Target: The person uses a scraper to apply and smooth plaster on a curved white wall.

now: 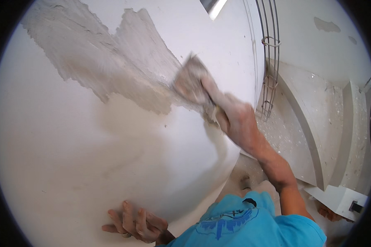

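My right hand (240,117) is closed round the handle of a putty knife (191,80), its thumb or a finger stretched along the blade. The blade is smeared with grey-beige filler and slightly blurred. It lies at the right end of a long, rough patch of filler (99,61) that runs up to the left across a white wall (62,152). Low on the same wall, my left hand (138,222) rests with its fingers apart and a little bent, holding nothing. A ring shows on one of its fingers.
Several thin dark rods (270,45) tied with hoops hang along the wall's right edge. Beyond them, dusty curved steps (301,136) with scattered specks go down the right side. A white box-like ledge (338,199) with a black fitting juts out at lower right.
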### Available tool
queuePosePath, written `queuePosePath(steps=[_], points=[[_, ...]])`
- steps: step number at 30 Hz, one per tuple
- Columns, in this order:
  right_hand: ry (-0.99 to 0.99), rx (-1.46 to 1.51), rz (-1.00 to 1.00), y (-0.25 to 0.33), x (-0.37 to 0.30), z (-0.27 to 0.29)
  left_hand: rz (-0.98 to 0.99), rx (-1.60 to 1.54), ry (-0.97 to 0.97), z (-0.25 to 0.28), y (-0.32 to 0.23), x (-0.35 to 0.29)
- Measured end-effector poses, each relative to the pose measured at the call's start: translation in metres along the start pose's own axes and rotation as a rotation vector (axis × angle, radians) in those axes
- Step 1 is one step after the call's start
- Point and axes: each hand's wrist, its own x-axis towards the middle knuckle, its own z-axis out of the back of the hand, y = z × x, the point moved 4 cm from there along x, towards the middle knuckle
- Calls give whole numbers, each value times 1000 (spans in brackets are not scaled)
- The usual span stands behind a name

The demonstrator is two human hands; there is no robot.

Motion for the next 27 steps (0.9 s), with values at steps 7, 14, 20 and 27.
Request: queuePosePath(steps=[7, 14, 20, 27], points=[[-3, -15, 4, 3, -1, 0, -29, -5, -36, -1, 2, -2], [-2, -70, -22, 18, 10, 6, 34, 22, 29, 4, -1, -1], [58, -75, -61, 10, -24, 0, 26, 21, 22, 4, -1, -1], [87, -37, -5, 14, -19, -1, -6, 29, 18, 4, 1, -1]])
